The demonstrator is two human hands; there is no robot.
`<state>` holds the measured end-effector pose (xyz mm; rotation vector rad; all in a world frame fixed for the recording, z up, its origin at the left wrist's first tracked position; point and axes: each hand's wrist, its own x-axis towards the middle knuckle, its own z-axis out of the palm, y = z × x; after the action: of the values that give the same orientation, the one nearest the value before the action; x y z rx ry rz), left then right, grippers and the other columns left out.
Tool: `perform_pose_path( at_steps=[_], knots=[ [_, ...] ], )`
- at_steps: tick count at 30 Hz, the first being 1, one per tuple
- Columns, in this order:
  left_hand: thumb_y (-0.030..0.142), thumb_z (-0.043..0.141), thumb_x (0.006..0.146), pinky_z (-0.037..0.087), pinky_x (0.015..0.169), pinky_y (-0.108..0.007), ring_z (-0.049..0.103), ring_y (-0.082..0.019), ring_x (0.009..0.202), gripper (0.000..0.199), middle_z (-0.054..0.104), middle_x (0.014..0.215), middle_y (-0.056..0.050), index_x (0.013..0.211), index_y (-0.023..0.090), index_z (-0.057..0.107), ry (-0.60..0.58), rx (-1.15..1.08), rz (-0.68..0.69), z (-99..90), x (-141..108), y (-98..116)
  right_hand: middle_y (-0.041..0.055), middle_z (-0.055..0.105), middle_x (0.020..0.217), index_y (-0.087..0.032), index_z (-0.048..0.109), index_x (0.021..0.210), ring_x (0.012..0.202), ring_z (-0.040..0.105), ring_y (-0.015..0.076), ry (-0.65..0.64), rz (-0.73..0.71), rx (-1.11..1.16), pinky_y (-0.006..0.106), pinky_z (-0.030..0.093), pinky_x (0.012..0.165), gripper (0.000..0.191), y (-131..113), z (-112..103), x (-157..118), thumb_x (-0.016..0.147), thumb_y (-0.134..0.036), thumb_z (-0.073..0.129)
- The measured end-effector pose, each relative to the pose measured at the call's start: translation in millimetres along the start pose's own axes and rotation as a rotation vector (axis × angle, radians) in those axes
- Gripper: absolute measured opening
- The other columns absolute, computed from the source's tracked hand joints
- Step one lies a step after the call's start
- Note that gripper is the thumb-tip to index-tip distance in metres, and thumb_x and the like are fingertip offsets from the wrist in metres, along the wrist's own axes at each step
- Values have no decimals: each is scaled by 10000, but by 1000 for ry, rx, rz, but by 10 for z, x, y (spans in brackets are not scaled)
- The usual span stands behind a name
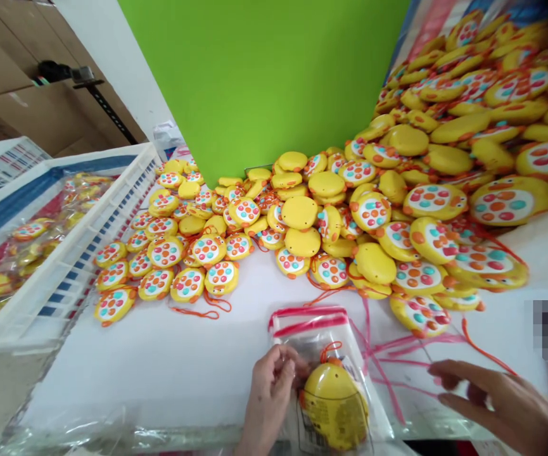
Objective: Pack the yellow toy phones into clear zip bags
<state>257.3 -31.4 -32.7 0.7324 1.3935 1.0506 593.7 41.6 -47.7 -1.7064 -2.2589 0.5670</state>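
Observation:
A clear zip bag with a red strip along its top lies flat near the table's front edge. Inside it, or under its film, is a yellow duck-shaped toy, back side up, with an orange cord loop at its top. My left hand has its fingers curled at the bag's left side, pinching the plastic beside the toy. Further right, my right hand hovers apart from the bag, fingers stretched and holding nothing. More bags seem stacked beneath the top one.
A large heap of yellow toys with coloured buttons spreads across the back and right. Pink ribbon strips lie right of the bag. A green panel stands behind. At left, a white crate holds bagged toys. Cardboard boxes stand beyond.

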Motion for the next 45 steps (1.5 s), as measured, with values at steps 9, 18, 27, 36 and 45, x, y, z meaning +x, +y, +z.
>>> perform_pose_path(
  at_steps=[9,18,27,36,45],
  knots=[
    [397,538,866,508,702,-305,643,-205,772,231,680,800,-57,848,169,574,27,-50,-1,20,-16,-11,43,705,836,-225,667,1015,673,625,170,-295,-25,297,282,483,636,333,-941,193,491,870,-480,510],
    [373,497,888,481,746,-294,642,-194,786,191,681,826,-45,910,193,558,10,3,2,-53,-7,-20,-32,533,604,-171,594,717,549,459,104,-477,14,632,224,354,514,231,-1061,405,608,820,-371,544],
    [288,470,799,434,634,-239,506,-157,669,214,514,655,-1,626,177,527,72,17,-38,-87,26,-39,16,607,742,-188,577,760,701,567,155,-311,-78,552,277,436,663,236,-1039,344,373,879,-208,375],
    [366,705,665,405,575,-201,530,-149,622,354,489,558,43,605,204,395,174,22,-97,-52,50,-19,82,693,920,-210,629,1139,734,662,194,-8,102,428,302,547,635,407,-626,-716,186,876,-488,492],
    [339,826,524,480,550,-219,582,-160,618,456,635,644,19,624,201,404,188,-134,-234,-91,110,-58,59,721,763,-200,711,785,702,669,231,-57,572,482,345,548,666,188,192,-285,-876,752,-349,600]
  ],
)
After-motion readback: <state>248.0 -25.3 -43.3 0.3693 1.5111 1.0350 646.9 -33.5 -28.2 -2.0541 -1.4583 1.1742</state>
